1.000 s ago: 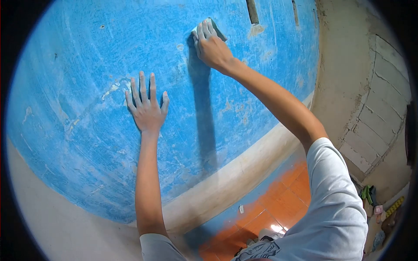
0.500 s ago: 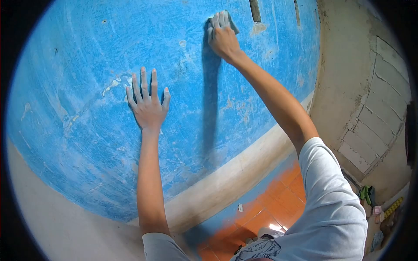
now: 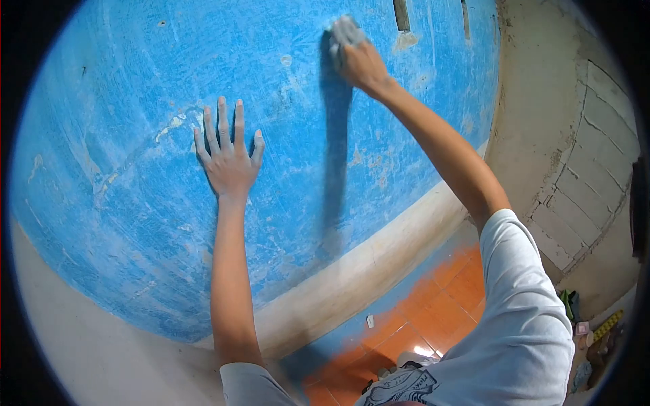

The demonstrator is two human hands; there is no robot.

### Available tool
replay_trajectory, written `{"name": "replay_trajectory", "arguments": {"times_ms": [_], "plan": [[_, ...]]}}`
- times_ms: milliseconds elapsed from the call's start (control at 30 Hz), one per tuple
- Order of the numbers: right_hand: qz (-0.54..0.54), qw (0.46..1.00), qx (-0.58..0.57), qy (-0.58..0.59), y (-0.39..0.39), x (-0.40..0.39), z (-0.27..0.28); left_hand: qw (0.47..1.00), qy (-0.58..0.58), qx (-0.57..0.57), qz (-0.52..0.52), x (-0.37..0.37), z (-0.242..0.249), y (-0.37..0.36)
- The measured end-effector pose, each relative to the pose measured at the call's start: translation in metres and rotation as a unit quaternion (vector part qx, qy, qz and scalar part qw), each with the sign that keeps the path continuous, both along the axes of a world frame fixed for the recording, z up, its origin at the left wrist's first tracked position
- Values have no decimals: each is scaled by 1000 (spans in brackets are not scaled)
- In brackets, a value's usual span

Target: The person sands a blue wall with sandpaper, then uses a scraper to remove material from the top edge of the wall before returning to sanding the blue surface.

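My left hand [image 3: 231,162] lies flat on the blue wall [image 3: 277,196] with its fingers spread. It holds nothing, and pale dust coats the fingers. Higher up and to the right, my right hand [image 3: 359,57] presses a piece of sandpaper to the wall. Motion blurs its dusty fingers, and the sandpaper is almost wholly hidden under them. The paint around both hands is scuffed, with a whitish chipped patch [image 3: 170,126] just left of my left hand.
Two narrow slots [image 3: 401,15] open in the wall at the upper right. A pale ledge [image 3: 365,267] runs along its base above the orange tiled floor [image 3: 433,308]. A bare plaster side wall [image 3: 535,135] stands at right, with assorted items [image 3: 596,331] low beside it.
My right hand has shifted slightly right and its wrist a little downward, still against the wall. The left hand stays flat in place. The view has moved slightly.
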State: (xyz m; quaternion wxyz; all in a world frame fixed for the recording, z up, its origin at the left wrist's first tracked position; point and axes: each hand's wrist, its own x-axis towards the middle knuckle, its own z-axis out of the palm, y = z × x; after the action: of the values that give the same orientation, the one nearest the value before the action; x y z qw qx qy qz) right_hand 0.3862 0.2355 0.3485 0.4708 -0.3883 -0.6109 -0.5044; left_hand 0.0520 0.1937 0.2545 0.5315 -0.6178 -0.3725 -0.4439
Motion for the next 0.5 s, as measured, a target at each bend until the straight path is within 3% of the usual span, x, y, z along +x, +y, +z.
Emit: {"name": "replay_trajectory", "arguments": {"times_ms": [67,200,233,333,367,467,500], "plan": [[21,997,-28,75,-10,9,17,1000,-2,1,0,1,1,0],[-31,998,35,-46,-2,-15,-7,1000,-2,2,-1,1,1,0],[11,996,63,-69,-3,-16,-11,1000,-3,4,-2,2,2,1],[40,998,-35,37,-20,2,6,1000,3,0,-2,1,0,-1],[30,998,27,54,-5,10,11,1000,1,1,-2,1,1,-1],[37,998,-11,48,-6,-17,0,1000,1,1,-2,1,1,0],[-10,999,38,-16,-8,-26,-8,1000,2,1,-2,1,2,0]]}}
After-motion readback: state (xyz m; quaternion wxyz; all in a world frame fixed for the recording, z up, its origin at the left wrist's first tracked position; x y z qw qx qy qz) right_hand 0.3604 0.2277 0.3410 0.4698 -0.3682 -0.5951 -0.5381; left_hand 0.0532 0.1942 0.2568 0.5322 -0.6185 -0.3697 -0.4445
